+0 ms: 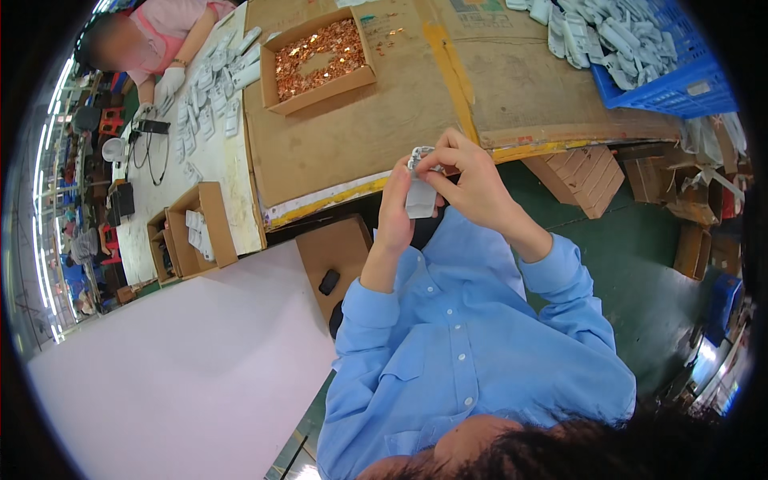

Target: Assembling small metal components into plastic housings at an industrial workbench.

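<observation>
While L hand (394,210) grips grey plastic part (420,198), R hand (468,178) pinches its top at 12 o'clock; fitting step underway, next needs firm seating, judging.

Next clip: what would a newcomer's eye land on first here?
Probably the two hands at centre: the left hand and right hand together hold a small white plastic part above the table edge. Next, the cardboard box of shiny copper pieces at upper centre on the cardboard-covered table, and the blue crate heaped with white parts at upper right.
</observation>
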`<state>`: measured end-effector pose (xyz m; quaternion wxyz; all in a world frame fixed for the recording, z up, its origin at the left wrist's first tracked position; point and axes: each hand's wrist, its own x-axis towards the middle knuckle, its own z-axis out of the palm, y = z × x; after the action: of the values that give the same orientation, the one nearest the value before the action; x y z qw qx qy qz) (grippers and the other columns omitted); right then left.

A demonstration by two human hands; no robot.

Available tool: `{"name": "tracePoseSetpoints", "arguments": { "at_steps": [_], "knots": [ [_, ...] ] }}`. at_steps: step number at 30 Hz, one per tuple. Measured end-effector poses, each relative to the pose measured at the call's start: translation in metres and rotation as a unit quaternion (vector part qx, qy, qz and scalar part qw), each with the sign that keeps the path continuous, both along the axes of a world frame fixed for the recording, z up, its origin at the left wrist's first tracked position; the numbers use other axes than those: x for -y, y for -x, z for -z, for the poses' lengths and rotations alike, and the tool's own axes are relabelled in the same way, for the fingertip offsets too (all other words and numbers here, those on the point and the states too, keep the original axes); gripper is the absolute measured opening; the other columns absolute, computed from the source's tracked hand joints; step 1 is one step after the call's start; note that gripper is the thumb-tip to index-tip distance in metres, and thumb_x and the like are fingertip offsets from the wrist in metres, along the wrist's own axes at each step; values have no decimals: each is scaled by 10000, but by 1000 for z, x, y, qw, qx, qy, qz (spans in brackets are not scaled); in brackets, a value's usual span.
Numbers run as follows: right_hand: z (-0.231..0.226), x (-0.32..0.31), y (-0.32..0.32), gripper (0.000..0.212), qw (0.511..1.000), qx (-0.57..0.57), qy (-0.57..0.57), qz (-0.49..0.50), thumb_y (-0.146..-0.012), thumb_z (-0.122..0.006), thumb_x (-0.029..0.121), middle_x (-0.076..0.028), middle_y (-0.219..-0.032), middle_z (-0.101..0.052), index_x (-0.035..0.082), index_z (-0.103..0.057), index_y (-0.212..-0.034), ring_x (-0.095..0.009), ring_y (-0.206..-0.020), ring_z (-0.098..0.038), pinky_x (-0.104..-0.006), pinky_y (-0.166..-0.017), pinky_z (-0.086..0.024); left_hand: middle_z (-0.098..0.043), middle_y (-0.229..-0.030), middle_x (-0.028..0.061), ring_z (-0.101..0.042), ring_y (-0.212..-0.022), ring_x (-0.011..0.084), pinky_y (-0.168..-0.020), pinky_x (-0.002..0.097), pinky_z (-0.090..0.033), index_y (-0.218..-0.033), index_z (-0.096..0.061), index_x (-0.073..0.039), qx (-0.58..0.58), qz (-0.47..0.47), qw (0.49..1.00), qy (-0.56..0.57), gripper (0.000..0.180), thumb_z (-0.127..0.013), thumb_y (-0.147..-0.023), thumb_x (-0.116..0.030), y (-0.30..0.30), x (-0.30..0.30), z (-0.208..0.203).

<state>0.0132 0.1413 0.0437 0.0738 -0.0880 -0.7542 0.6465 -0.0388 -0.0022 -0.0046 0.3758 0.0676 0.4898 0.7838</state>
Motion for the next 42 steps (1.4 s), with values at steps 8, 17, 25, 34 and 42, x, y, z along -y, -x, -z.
{"name": "tracePoseSetpoints", "arguments": {
  "at_steps": [8, 17, 25, 34, 42],
  "knots": [
    [6, -3, 4, 73, 994, 17, -106, 18, -798, -673, 48, -78, -829, -566, 30, -698, -864, -211, -691, -564, -317, -616, -450, -629, -1008, 77, -642, -762, 148, -618, 267, -534, -1251, -489, -46, -42, 4, 999, 33, 446, -319, -1009, -379, -2, 2, 1],
    [7, -7, 7, 212, 996, 6, -85, 40, -748, -737, 51, -6, -766, -516, 32, -563, -868, -81, -640, -438, -247, -562, -366, -652, -939, 101, -650, -759, 151, -636, 268, -533, -1201, -540, -6, -107, -19, 992, 68, 456, -355, -998, -370, -6, 5, 1],
    [5, -1, 4, 233, 991, 14, -134, 17, -764, -733, 96, -70, -831, -560, 42, -557, -907, -183, -655, -541, -313, -588, -457, -663, -930, 88, -655, -718, 140, -575, 249, -529, -1179, -577, 6, -123, -29, 990, 60, 363, -439, -977, -262, -10, 9, 3],
    [11, 3, 1, 184, 978, -21, -205, 21, -815, -677, 128, -87, -858, -561, 50, -558, -931, -236, -671, -599, -352, -583, -466, -666, -872, 64, -636, -672, 104, -543, 228, -517, -1145, -596, 1, -128, -39, 985, 111, 279, -448, -998, -184, -12, 7, 3],
    [7, -2, 4, 171, 987, 6, -158, 11, -799, -679, 121, -88, -793, -565, 31, -555, -875, -207, -633, -559, -331, -571, -453, -668, -802, 43, -629, -623, 85, -521, 211, -499, -1093, -631, 0, -158, -43, 973, 160, 258, -474, -996, -179, -14, 5, 0]
  ]
}}
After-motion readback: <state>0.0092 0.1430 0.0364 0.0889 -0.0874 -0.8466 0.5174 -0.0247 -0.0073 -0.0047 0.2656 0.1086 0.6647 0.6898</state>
